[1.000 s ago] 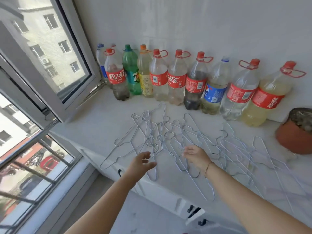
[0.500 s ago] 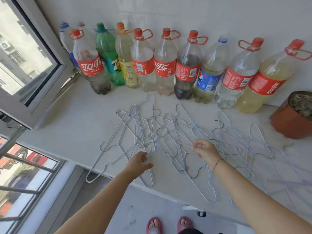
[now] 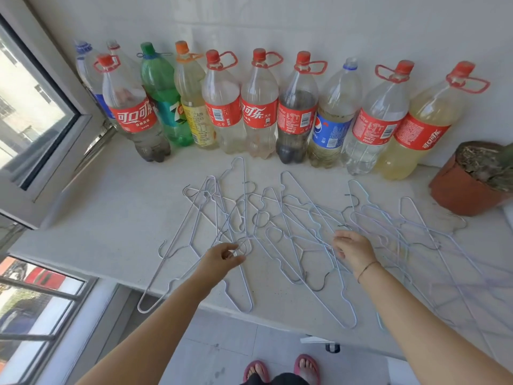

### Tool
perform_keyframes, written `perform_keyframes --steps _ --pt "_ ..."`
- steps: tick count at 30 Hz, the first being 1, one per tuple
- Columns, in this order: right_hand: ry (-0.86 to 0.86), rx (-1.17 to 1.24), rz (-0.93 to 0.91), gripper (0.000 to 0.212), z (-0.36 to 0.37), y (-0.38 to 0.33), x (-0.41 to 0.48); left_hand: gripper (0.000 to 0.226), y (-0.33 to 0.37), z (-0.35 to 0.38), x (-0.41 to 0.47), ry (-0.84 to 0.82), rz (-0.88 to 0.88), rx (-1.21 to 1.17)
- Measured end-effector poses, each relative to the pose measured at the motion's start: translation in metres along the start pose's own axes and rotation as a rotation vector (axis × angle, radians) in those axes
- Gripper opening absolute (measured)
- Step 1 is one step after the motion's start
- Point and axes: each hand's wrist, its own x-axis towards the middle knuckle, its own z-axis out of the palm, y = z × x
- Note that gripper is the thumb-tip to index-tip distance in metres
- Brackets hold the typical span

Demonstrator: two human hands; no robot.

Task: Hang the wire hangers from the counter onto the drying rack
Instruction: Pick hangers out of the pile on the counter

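Observation:
Several thin wire hangers (image 3: 291, 218) lie tangled and overlapping on the white counter (image 3: 116, 207), some sticking out past its front edge. My left hand (image 3: 219, 261) is at the left part of the pile, thumb and fingertips pinched at the hook of one wire hanger (image 3: 244, 245), which still lies flat. My right hand (image 3: 354, 250) rests palm-down on the middle of the pile with its fingers curled over the wires; whether they grip one is hidden. No drying rack is in view.
A row of large plastic soda bottles (image 3: 259, 107) lines the back wall. A terracotta plant pot (image 3: 460, 190) stands at the right. An open window sash (image 3: 41, 112) reaches over the counter's left end. Below are tiled floor and my sandalled feet (image 3: 280, 369).
My left hand has reached forward from the counter edge onto a hanger hook and its fingers have closed. The right hand has stayed on the pile. The view has tilted downward.

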Motion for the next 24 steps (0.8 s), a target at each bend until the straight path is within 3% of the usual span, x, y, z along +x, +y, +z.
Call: perform_keyframes --steps 6,10,13,17,20,22,24 --pt "0.063 -0.028 0.039 0.012 -0.018 0.011 0.002 0.027 0.027 -0.014 -0.013 0.053 0.099 -0.149" --pt "0.023 -0.191 0.060 0.036 -0.020 0.021 -0.006 0.022 0.042 -0.010 -0.019 0.067 0.136 -0.197" --pt "0.016 -0.286 0.075 0.017 -0.018 0.029 -0.008 0.023 0.049 -0.005 -0.024 0.064 0.153 -0.219" --pt "0.023 -0.296 0.028 0.016 -0.011 0.029 -0.005 0.019 0.050 -0.001 -0.029 0.050 0.158 -0.258" --pt "0.096 -0.327 0.024 0.025 -0.006 0.021 0.002 0.024 0.047 -0.001 -0.030 0.071 0.146 -0.264" --pt "0.201 -0.364 0.035 0.013 -0.003 0.015 0.005 0.022 0.044 -0.003 -0.030 0.086 0.139 -0.267" --pt "0.296 -0.362 0.002 0.019 0.001 0.010 0.004 0.021 0.041 -0.005 -0.030 0.097 0.133 -0.280"
